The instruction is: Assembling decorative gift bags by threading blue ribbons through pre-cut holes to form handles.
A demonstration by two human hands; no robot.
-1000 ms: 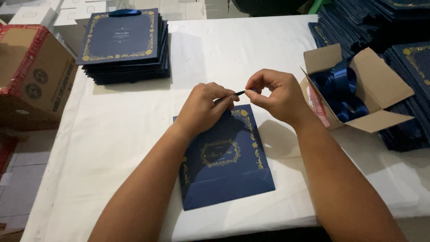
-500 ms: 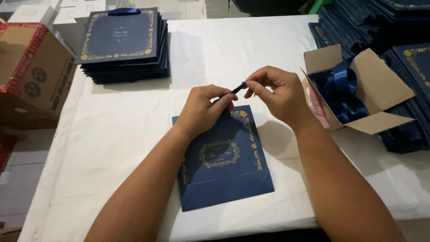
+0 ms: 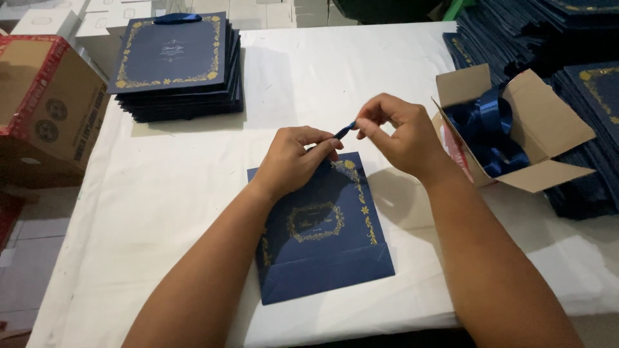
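Both hands' fingers pinch a thin blue ribbon end above the flat navy paper bag; the ribbon looks soft, light and slippery, best gripped near its tip.

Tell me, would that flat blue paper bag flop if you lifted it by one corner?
Probably a little. The blue paper bag lies folded flat on the white table, so it looks thin and light. Its crisp bottom fold suggests fairly stiff paper. The ribbon end pinched between both hands would likely dangle limp.
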